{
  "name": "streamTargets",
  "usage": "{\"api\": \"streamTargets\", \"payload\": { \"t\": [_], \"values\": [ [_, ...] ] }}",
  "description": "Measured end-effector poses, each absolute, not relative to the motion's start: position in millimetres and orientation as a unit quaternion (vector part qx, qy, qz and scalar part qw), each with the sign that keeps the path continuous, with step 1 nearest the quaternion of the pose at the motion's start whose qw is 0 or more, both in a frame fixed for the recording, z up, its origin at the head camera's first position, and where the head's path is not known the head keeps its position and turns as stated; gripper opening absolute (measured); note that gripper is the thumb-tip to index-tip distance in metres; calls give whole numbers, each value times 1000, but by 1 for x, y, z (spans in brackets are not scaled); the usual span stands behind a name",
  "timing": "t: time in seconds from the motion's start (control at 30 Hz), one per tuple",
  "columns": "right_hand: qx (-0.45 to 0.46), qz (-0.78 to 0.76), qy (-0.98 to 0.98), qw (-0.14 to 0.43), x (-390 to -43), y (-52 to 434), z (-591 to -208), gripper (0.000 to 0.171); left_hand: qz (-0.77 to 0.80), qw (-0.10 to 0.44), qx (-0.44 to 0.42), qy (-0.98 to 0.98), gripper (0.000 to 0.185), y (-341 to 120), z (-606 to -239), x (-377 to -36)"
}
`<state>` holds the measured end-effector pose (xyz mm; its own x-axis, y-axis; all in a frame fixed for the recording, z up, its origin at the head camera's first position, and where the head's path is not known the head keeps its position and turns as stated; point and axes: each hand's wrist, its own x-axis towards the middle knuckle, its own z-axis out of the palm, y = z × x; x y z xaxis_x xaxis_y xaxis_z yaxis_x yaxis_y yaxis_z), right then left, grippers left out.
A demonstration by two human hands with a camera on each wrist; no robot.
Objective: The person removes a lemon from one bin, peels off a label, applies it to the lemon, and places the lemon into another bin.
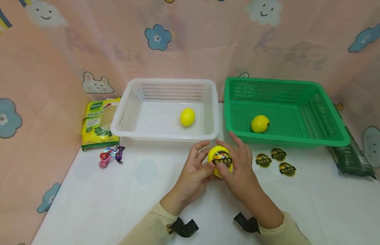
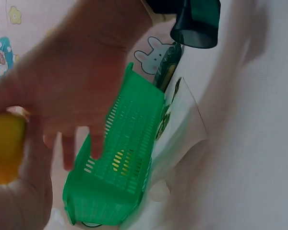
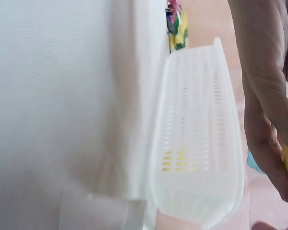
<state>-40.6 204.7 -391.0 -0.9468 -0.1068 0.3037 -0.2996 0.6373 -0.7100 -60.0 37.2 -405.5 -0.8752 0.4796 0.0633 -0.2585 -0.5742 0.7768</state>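
Note:
Both hands are at a yellow lemon (image 1: 215, 153) in front of the baskets in the head view. A round black-and-gold sticker (image 1: 222, 159) lies on its upper face. My left hand (image 1: 192, 174) grips the lemon from the left, thumb at the sticker's edge. From the other side my right hand (image 1: 242, 175) holds it, its thumb pressing the sticker's lower part and its fingers around the far side. The wrist views show only part of the lemon (image 2: 6, 148). Several more such stickers (image 1: 263, 160) lie on the table right of the hands.
Behind the hands stand a white basket (image 1: 165, 136) with a lemon (image 1: 187, 117) and a green basket (image 1: 288, 139) with another lemon (image 1: 259, 124). Wrapped candies (image 1: 111, 154) and a yellow packet (image 1: 99, 124) lie left. A dark green packet (image 1: 352, 160) lies right.

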Motion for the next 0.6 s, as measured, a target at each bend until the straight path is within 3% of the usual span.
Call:
{"api": "streamTargets", "payload": {
  "t": [0.07,0.17,0.37,0.6],
  "values": [
    [88,403,-908,74,-41,211,-391,62,876,215,130,413,82,35,-406,-60],
    [104,399,-907,83,-39,215,-386,66,875,212,113,420,88,33,-405,-62],
    [203,434,-860,176,-36,205,-383,37,878,217,109,412,89,35,-407,-64],
    [187,440,-861,170,-44,207,-401,32,880,225,108,404,82,38,-411,-60]
  ]
}}
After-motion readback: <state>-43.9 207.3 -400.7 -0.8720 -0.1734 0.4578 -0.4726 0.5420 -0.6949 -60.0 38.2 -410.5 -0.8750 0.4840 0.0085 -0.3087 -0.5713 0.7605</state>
